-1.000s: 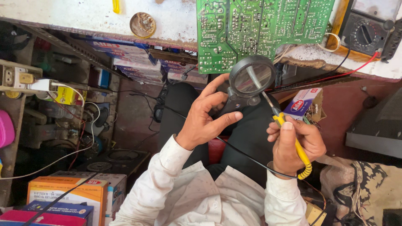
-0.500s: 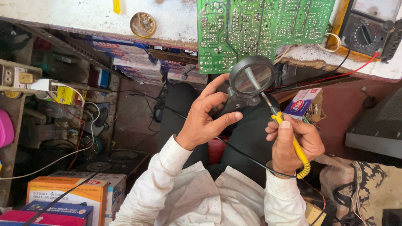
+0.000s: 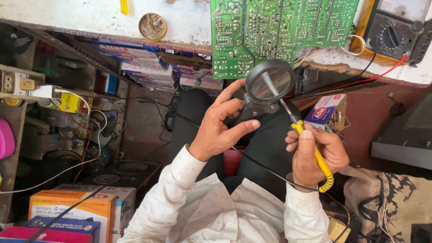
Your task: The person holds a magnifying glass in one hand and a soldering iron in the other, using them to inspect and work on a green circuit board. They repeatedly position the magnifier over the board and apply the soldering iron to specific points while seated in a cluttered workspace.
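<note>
- One left hand grips one black magnifying glass below one green circuit board on the desk.
- One right hand holds one yellow soldering iron, its tip under the lens.

Daylight-like, even, fairly bright overall; strongest on the white bench top along the upper edge, which nears washout; source looks to be above/front, can't tell exactly. Under-bench area at left sits in deep shadow; detail there muddy. White sleeves bright but not clipped. Magnifier lens shows pale sheen, soft reflection, no hard glare. Green circuit board crisp, solder dots readable as texture. Focus sharp at centre; slight softness and wide-angle stretch toward corners; no motion blur on hands.
</note>
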